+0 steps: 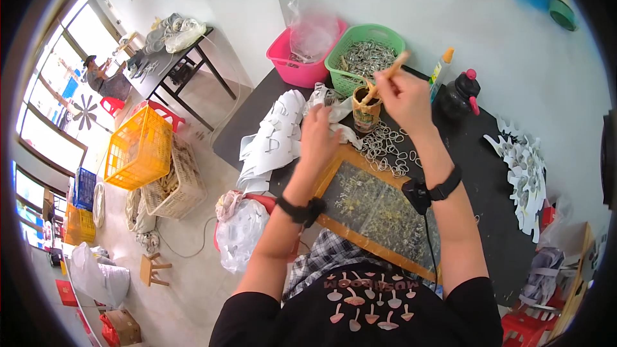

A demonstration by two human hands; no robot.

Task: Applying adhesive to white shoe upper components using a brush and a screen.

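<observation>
1. R hand (403,95), upper centre of frame: my fingers are clenched round a thin wooden stick (385,77). Its long axis slants from upper right down to lower left, and the low end dips into the small brown cup (366,110).
2. The cup sits just below-left of my R hand, upright on the dark table (488,173), so R is the nearer hand; stick tip is inside it, depth can't tell.
3. L hand (319,136), centre frame, left of the cup: it rests knuckles up on a white paper piece (334,110). Can't tell if it's pinching or just pressing, fingers hidden.
4. Between the hands and a bit lower: a loose heap of pale rings (384,149), touching the top edge of the wood-framed glass board (379,209) that runs toward my chest.
5. Left of L hand: a stack of white cut-outs (273,138) hanging over the table edge.
6. Top of frame, behind the cup: green basket (366,54) full of rings, pink basket (297,67) beside it w/ a clear bag.
7. Right of R hand: glue bottle (441,67), black bottle (461,93); more white cut-outs (524,173) far right.
</observation>
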